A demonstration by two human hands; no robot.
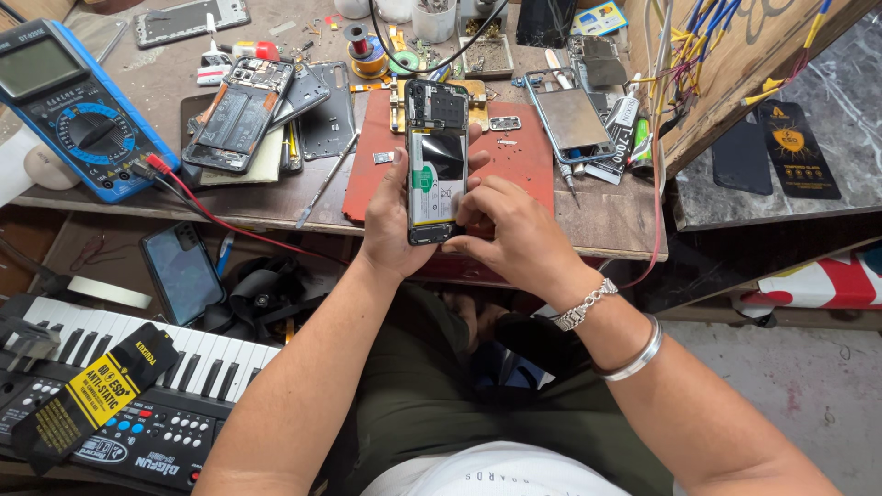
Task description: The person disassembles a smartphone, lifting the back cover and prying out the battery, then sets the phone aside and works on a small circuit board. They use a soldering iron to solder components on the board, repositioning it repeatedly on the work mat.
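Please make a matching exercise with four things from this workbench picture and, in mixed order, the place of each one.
Things:
1. opened phone
2. blue multimeter
3. toy keyboard
4. red mat

Places:
A. lower left, below the bench
B. held in the left hand, right hand touching it
C. bench's left end
D. flat on the bench, behind the hands

Pairs: 1-B, 2-C, 3-A, 4-D

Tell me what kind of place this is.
Likely a phone repair bench. The left hand and right hand hold an opened phone with its battery bare; another opened phone, a blue multimeter and a red work mat sit nearby.
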